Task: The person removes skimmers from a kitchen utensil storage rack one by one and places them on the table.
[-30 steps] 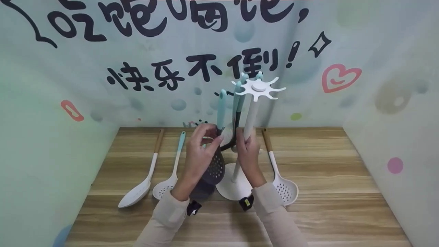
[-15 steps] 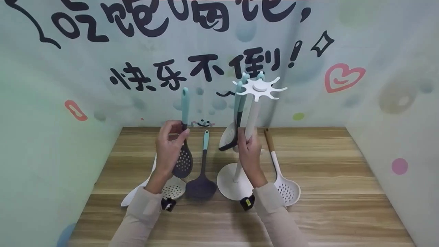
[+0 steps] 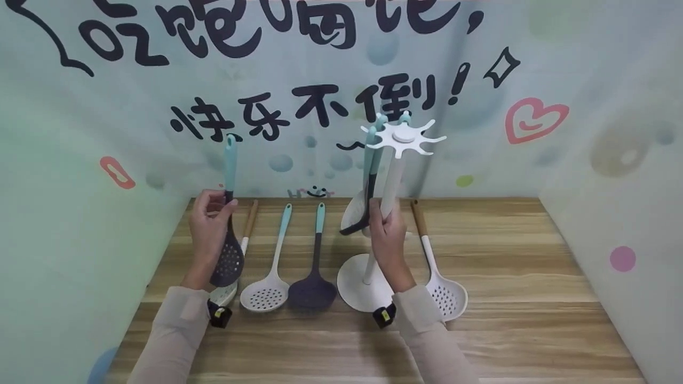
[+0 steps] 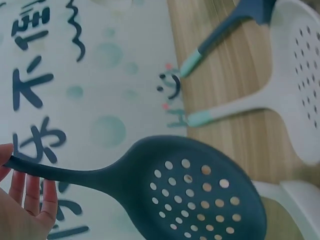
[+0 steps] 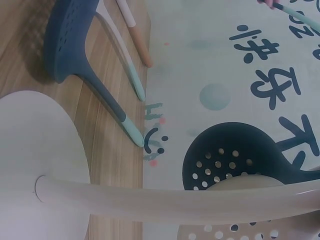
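Between my left fingers (image 4: 49,201), the dark slotted spoon (image 3: 229,262) is pinched at its neck, a sound hold; I judge it light and stiff. My right fingers (image 3: 376,214) clasp the white stand (image 3: 393,178).

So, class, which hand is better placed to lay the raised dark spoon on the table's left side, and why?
Probably the left hand: it pinches the dark spoon by its shaft, towards the left side of the table. The right hand grips the white stand, farther from that side.
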